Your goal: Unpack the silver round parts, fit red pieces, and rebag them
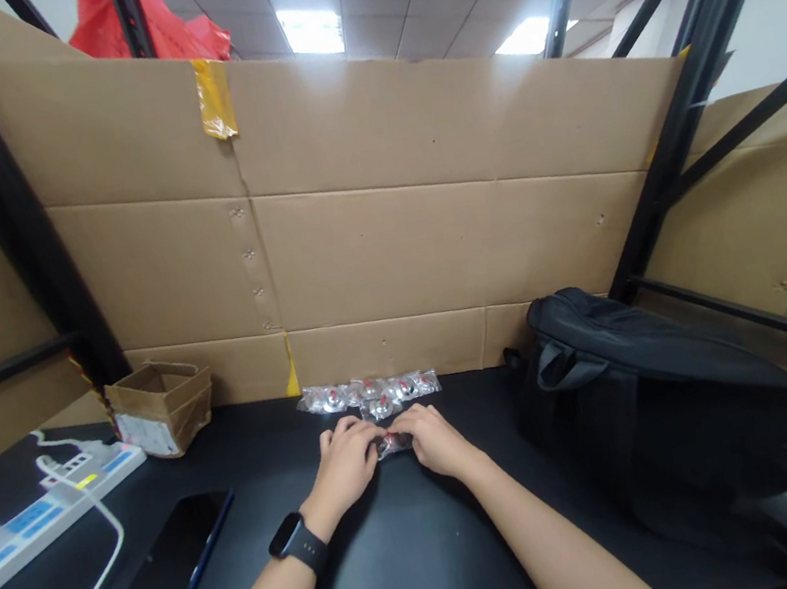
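Observation:
My left hand (347,462), with a dark watch (298,543) on its wrist, is closed on the left side of a small clear plastic packet (393,444). My right hand (432,440) grips the same packet from the right, fingertips close to the other hand's. The packet is low over the black table; something red and dark shows inside, too small to name. Just beyond my fingers lie several similar clear packets (332,399) in a row, with shiny round pieces and red spots inside. One of them (380,404) sits nearer to my hands.
On the left are a white power strip (38,525) with cables, a dark phone (179,545) and an open cardboard box (163,406). A black bag (656,400) stands at the right. Cardboard panels (387,255) wall the black table's back, between dark metal posts (7,220).

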A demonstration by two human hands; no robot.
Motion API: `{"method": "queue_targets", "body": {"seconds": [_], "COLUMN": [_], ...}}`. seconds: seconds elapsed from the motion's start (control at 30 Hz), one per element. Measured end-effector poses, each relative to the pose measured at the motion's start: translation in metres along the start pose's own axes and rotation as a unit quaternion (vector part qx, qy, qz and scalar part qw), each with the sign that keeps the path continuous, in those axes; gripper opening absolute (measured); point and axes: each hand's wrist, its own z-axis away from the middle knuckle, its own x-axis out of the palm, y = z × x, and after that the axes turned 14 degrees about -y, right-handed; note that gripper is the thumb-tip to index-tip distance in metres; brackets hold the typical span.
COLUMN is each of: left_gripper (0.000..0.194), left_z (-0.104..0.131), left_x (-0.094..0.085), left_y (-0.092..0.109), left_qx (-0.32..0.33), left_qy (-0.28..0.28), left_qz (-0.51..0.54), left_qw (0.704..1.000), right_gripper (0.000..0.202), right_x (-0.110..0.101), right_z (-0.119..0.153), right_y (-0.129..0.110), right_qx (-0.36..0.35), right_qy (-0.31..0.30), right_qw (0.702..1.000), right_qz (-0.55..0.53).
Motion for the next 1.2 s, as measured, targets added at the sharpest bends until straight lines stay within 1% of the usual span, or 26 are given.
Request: {"method": "queue_targets", "body": {"seconds": [0.07, 0.1, 0.17, 0.23, 0.3, 0.37, 0.43, 0.53, 0.6, 0.7, 0.8, 0.83, 0.9, 1.0, 1.1, 1.2], "left_gripper": [0.040, 0.041, 0.044, 0.042, 0.031, 0.024, 0.023, 0.022, 0.023, 0.023, 0.025, 0.028, 0.036, 0.045, 0.048, 0.045], "left_z": [0.003, 0.005, 0.009, 0.011, 0.009, 0.006, 0.001, -0.004, -0.006, -0.009, -0.013, -0.014, -0.016, -0.017, -0.014, -0.006], "left_x": [-0.004, -0.005, -0.008, -0.008, -0.006, -0.003, -0.001, -0.002, -0.007, -0.016, -0.022, -0.022, -0.019, -0.015, -0.015, -0.020], "left_y": [-0.003, -0.003, -0.002, 0.001, 0.004, 0.005, 0.002, -0.009, -0.020, -0.041, -0.057, -0.060, -0.061, -0.055, -0.048, -0.043], "left_qx": [0.018, 0.022, 0.028, 0.025, 0.011, -0.015, -0.045, -0.092, -0.127, -0.186, -0.228, -0.239, -0.261, -0.267, -0.265, -0.278], "left_qy": [-0.040, -0.051, -0.059, -0.050, -0.031, -0.016, -0.012, -0.018, -0.014, -0.014, -0.026, -0.017, 0.016, 0.064, 0.090, 0.102], "left_qz": [0.000, -0.001, -0.007, -0.014, -0.017, -0.010, 0.011, 0.044, 0.046, 0.022, -0.007, -0.019, -0.052, -0.088, -0.084, -0.085], "left_qw": [0.999, 0.998, 0.998, 0.998, 0.999, 1.000, 0.999, 0.995, 0.991, 0.982, 0.973, 0.971, 0.964, 0.957, 0.956, 0.951], "right_gripper": [0.055, 0.054, 0.046, 0.033, 0.024, 0.025, 0.026, 0.021, 0.023, 0.027, 0.029, 0.029, 0.030, 0.032, 0.032, 0.027], "right_x": [-0.003, -0.003, -0.002, -0.001, 0.001, 0.003, 0.006, 0.011, 0.013, 0.014, 0.013, 0.012, 0.012, 0.012, 0.012, 0.007], "right_z": [0.006, 0.008, 0.010, 0.008, 0.004, 0.000, -0.003, -0.007, -0.007, -0.006, -0.004, -0.004, -0.003, -0.003, 0.001, 0.007], "right_y": [-0.002, -0.002, -0.002, 0.000, 0.002, 0.004, 0.005, 0.009, 0.012, 0.018, 0.023, 0.024, 0.026, 0.026, 0.028, 0.030], "right_qx": [0.006, 0.010, 0.013, 0.014, 0.018, 0.032, 0.046, 0.054, 0.051, 0.043, 0.045, 0.050, 0.062, 0.075, 0.085, 0.083], "right_qy": [-0.026, -0.031, -0.027, -0.017, -0.009, 0.008, 0.032, 0.057, 0.070, 0.092, 0.104, 0.107, 0.111, 0.099, 0.074, 0.039], "right_qw": [1.000, 0.999, 0.999, 0.999, 0.998, 0.996, 0.992, 0.985, 0.980, 0.975, 0.975, 0.975, 0.977, 0.981, 0.986, 0.992], "right_qz": [-0.013, -0.020, -0.032, -0.046, -0.066, -0.089, -0.112, -0.153, -0.177, -0.197, -0.192, -0.186, -0.170, -0.148, -0.122, -0.086]}}
